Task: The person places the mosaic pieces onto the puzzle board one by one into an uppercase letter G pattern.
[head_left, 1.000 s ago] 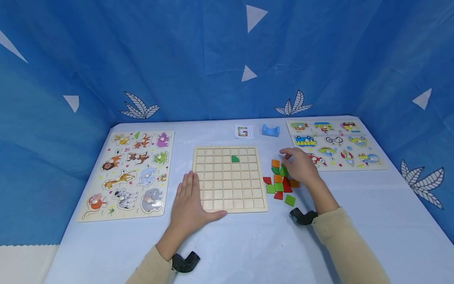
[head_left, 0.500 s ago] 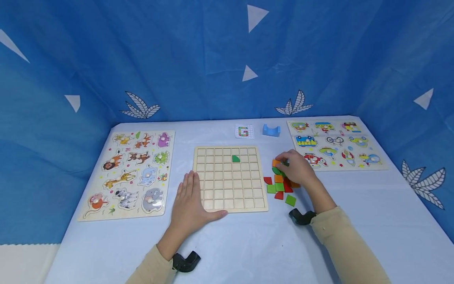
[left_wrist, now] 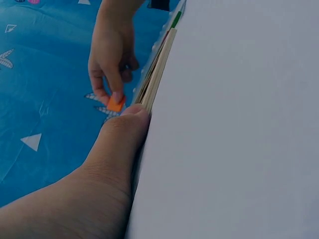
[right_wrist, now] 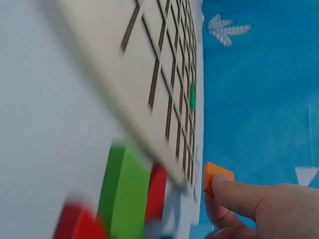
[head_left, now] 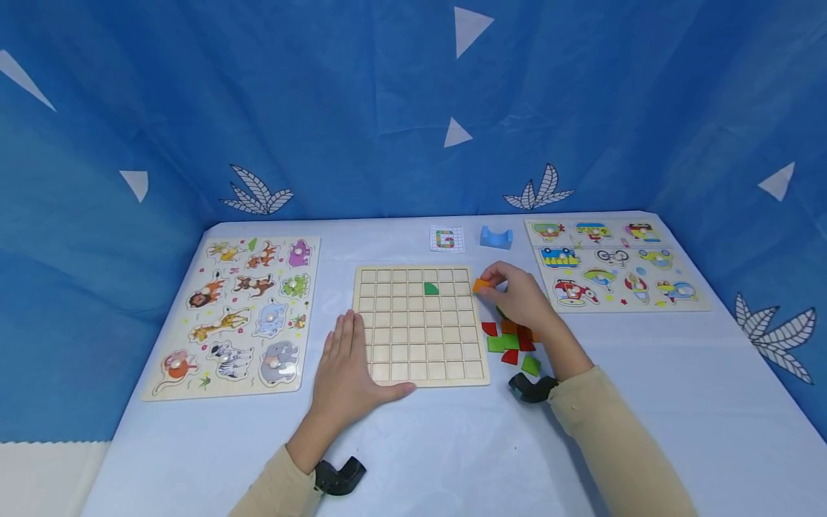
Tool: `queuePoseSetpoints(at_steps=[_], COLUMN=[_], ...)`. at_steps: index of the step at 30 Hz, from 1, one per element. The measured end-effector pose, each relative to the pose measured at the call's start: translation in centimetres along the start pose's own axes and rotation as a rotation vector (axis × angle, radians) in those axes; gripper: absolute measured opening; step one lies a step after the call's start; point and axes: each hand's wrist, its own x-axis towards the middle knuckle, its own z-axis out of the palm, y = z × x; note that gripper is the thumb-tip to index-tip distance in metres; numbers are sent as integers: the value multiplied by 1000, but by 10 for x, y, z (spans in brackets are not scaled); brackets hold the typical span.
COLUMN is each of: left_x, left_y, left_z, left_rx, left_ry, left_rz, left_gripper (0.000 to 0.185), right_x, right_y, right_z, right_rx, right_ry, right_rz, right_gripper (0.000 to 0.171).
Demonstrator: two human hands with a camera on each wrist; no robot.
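My right hand [head_left: 517,296] pinches an orange square tile [head_left: 481,285] between thumb and fingers, just off the right edge of a wooden grid board [head_left: 408,334]. In the right wrist view the orange tile [right_wrist: 217,175] is held up above the table. One green quarter-round tile [head_left: 431,289] lies in a cell of the board's second row. My left hand [head_left: 344,373] rests along the board's left edge, fingers straight and thumb stretched along the front edge. Under my right hand is a loose pile of red, green and orange tiles [head_left: 502,343], partly hidden by it.
A small card with a coloured G pattern [head_left: 446,239] lies behind the board, beside a blue holder [head_left: 496,238]. An animal peg puzzle [head_left: 245,316] is at the left, a vehicle puzzle [head_left: 614,262] at the back right. A blue curtain [head_left: 362,108] closes off the back.
My right hand has come down to the pile, picked up the orange square tile and carried it left towards the board. My left hand has stayed in place.
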Motion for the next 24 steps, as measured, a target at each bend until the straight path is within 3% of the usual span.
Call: queuePoseSetpoints(at_steps=[11,24], left_x=[0,-1], left_y=[1,1], left_z=[1,1], left_rx=[11,16], left_ry=[-3,-15], left_rz=[-6,-21], left_gripper=[147,148], right_x=[21,26], right_y=[-56,-72], right_z=[50,70], right_rx=[24,-139], right_ry=[-70,-24], right_rz=[-119,-127], right_gripper=[15,16])
